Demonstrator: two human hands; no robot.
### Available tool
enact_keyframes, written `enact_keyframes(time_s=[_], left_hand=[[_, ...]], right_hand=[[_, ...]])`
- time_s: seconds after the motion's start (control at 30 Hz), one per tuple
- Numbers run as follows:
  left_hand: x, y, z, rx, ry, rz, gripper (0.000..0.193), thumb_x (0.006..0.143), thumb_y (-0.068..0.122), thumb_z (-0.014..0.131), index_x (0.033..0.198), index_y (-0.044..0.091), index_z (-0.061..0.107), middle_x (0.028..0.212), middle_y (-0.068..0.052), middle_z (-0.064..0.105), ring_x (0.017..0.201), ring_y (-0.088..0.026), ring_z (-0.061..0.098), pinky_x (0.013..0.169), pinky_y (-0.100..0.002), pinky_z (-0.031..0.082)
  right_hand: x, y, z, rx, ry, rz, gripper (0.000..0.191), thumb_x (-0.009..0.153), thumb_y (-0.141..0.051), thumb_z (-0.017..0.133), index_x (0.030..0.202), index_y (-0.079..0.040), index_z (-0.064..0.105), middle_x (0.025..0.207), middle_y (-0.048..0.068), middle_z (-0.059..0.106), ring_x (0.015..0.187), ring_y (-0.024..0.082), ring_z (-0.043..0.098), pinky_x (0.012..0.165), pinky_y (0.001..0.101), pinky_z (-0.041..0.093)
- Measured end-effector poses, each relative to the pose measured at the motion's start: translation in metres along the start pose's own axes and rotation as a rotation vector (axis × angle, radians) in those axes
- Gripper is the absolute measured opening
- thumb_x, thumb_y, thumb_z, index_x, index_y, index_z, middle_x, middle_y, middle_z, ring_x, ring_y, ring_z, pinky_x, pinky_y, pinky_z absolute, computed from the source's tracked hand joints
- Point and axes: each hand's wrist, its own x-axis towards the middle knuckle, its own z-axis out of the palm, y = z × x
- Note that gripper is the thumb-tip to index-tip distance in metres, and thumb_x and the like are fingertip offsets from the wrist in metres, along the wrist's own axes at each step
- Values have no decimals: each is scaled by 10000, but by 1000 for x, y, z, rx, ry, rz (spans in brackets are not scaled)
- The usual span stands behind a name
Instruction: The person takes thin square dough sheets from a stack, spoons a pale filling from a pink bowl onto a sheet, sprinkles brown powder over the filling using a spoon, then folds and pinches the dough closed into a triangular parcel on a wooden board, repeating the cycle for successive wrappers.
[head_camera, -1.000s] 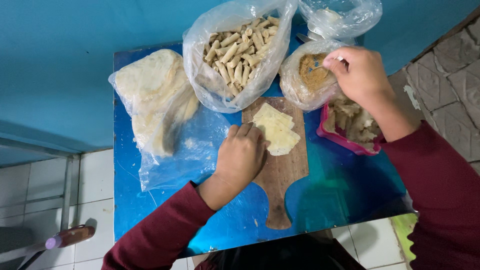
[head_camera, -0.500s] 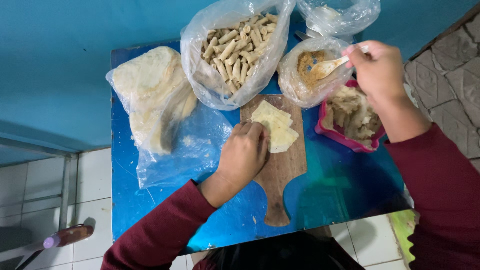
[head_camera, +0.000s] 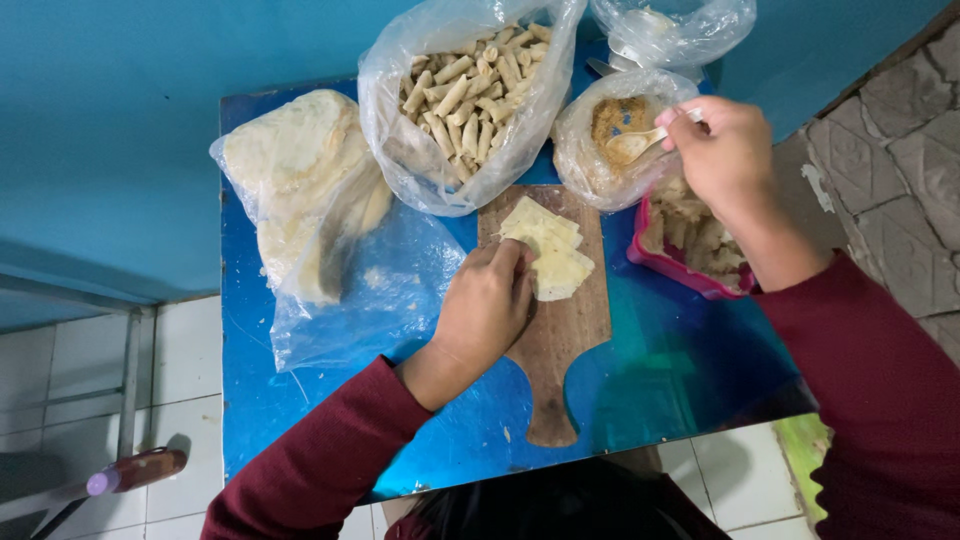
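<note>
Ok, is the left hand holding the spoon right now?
No, the left hand rests on the pale wrappers on the wooden board, while the right hand holds the spoon.

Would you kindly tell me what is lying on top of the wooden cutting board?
A small stack of pale dough sheets lies on the wooden cutting board, with the left hand pressing its near edge. How many sheets are stacked cannot be told, since the top one and the hand cover the rest.

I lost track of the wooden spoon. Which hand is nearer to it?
Right. The right hand holds the wooden spoon over the bag of brown filling. The left hand is well away, resting on the pale wrappers on the cutting board.
</note>
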Motion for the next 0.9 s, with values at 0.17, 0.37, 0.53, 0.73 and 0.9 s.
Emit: enact_keyframes(time_s=[0.17, 0.37, 0.53, 0.73, 0.9], left_hand=[[0, 0, 0, -18, 2, -9, 172, 880, 61, 682, 1024, 15, 599, 925, -173, 682, 917, -379, 659, 813, -462, 535], [0, 0, -1, -19, -4, -13, 167, 883, 59, 675, 1026, 17, 600, 923, -166, 687, 917, -373, 665, 806, -454, 540], [0, 1, -1, -7, -3, -24, 162, 897, 68, 670, 1034, 19, 600, 921, -166, 686, 915, -373, 663, 797, -457, 540], [0, 1, 0, -12, 11, -38, 158, 908, 76, 669, 1043, 27, 603, 874, -152, 689, 869, -365, 673, 769, -462, 546], [0, 1, -1, -36, 20, -45, 182, 917, 70, 672, 1079, 23, 602, 853, -166, 681, 835, -361, 675, 749, -463, 545]], right_hand=[[6, 2, 1, 180, 51, 141, 156, 1056, -162, 669, 1081, -45, 770, 849, 16, 725, 560, 28, 461, 470, 243, 316], [7, 15, -7, 265, 59, 119, 148, 1077, -132, 684, 1074, -6, 763, 866, 17, 709, 656, 5, 514, 557, 194, 383], [2, 7, -17, 429, 34, 253, 145, 1072, -132, 673, 1072, 0, 732, 860, 19, 683, 654, 30, 512, 555, 199, 392], [-52, -25, -29, 418, -79, 136, 186, 1109, -154, 608, 1109, 4, 705, 906, 43, 675, 723, 51, 554, 613, 202, 461], [-88, -37, -8, 276, -132, 115, 201, 1084, -185, 621, 1111, -24, 738, 864, 53, 713, 660, 65, 538, 574, 213, 440]])
